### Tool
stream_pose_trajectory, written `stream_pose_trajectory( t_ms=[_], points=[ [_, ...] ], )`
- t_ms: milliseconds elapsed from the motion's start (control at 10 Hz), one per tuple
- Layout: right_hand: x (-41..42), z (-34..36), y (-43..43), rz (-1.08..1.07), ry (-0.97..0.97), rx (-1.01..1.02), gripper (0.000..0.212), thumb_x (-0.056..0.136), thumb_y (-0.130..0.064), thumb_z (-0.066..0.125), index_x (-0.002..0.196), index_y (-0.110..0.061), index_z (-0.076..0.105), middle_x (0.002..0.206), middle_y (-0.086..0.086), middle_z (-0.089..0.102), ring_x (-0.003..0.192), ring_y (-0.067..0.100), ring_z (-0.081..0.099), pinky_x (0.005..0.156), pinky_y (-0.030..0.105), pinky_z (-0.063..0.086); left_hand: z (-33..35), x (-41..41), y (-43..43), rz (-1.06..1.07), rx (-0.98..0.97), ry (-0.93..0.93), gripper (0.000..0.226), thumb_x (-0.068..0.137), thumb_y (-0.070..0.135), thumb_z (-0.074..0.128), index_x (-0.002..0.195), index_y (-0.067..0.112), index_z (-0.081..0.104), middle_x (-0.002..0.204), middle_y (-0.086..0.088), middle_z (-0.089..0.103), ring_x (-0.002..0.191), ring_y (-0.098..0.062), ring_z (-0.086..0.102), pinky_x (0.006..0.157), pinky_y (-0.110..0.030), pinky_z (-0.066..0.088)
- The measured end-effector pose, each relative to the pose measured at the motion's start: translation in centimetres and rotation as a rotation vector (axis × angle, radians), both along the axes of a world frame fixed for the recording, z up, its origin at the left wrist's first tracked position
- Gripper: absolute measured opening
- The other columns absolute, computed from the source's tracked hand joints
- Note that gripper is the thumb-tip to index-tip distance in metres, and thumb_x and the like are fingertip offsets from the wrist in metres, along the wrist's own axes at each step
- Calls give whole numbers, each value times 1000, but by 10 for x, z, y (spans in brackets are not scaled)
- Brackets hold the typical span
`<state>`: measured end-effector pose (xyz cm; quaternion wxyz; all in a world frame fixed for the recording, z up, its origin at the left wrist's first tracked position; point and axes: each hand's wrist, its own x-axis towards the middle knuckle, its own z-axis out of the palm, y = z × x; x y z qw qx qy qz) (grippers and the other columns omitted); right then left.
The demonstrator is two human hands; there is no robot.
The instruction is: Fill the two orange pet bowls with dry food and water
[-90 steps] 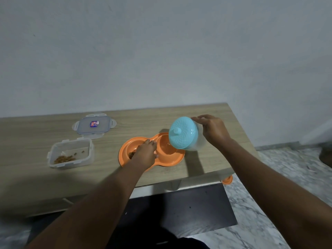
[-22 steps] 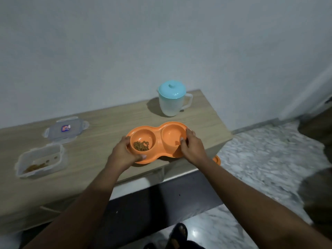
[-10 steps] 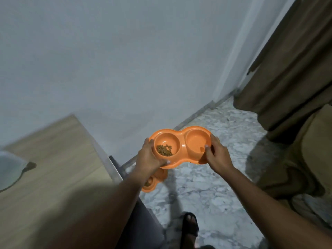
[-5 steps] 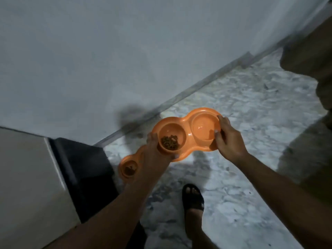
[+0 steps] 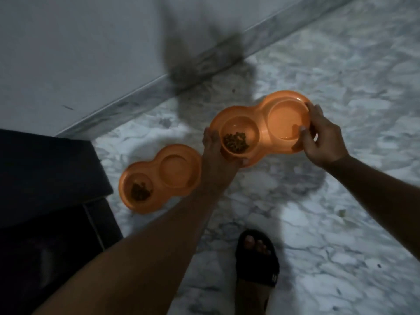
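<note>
**Q:** How many bowls does the figure show?

**A:** Two orange double bowls, each with two round wells. The held bowl hangs above the marble floor. The second bowl lies on that floor, just beside the dark cabinet's corner. One heap of dry food sits in the held bowl's left well, and another heap sits in the second bowl's left well.

**Q:** And the hands?

**A:** Two — both arms reach forward. The left hand grips the held bowl's left end, fingers curled beneath. The right hand pinches the right rim, thumb inside the glistening well.

**Q:** Where is there room?

**A:** The floor runs right of the bowls and ahead to the skirting. One sandalled foot stands near the lower edge — apart from both bowls.
</note>
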<state>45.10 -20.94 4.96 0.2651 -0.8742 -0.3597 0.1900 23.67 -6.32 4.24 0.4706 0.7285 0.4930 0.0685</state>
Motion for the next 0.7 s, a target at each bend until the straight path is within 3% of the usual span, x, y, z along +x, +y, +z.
stream_pose_trajectory(
  t_ms=[100,300,500,600,700],
  points=[
    [-4,-58,5,22,31,8,62,92,-31,46,151,-17,31,115,21,59,94,33,62,84,30,45,-49,-3,7,-29,-62,54,126,58,32,92,157,4,20,162,-25,19,150,-38,26,120,-49,32],
    [-4,-137,-6,9,115,-90,68,92,-47,39,152,-18,24,140,23,47,119,42,54,98,51,47,-132,-9,-4,-36,-64,127,132,51,37,94,158,17,19,165,-22,15,152,-37,22,122,-46,29],
    [-8,-147,-8,7,88,-37,68,94,-42,38,152,-9,24,144,19,43,115,35,57,97,42,48,-134,-12,-9,-48,-52,145,134,57,28,94,160,8,11,166,-20,12,152,-31,24,121,-36,29],
    [-7,-148,-13,34,80,-65,69,95,-38,40,152,-5,21,150,18,38,126,37,49,103,37,42,-137,-11,-9,-93,-76,167,131,62,26,95,159,4,10,167,-21,6,155,-31,14,124,-34,20],
    [-20,-145,-10,-5,112,-55,76,94,-45,40,153,-2,19,159,18,25,148,37,18,118,33,20,-132,-5,-5,-159,-30,274,132,61,43,94,157,-1,15,165,-26,11,154,-40,6,126,-47,16]
  ],
)
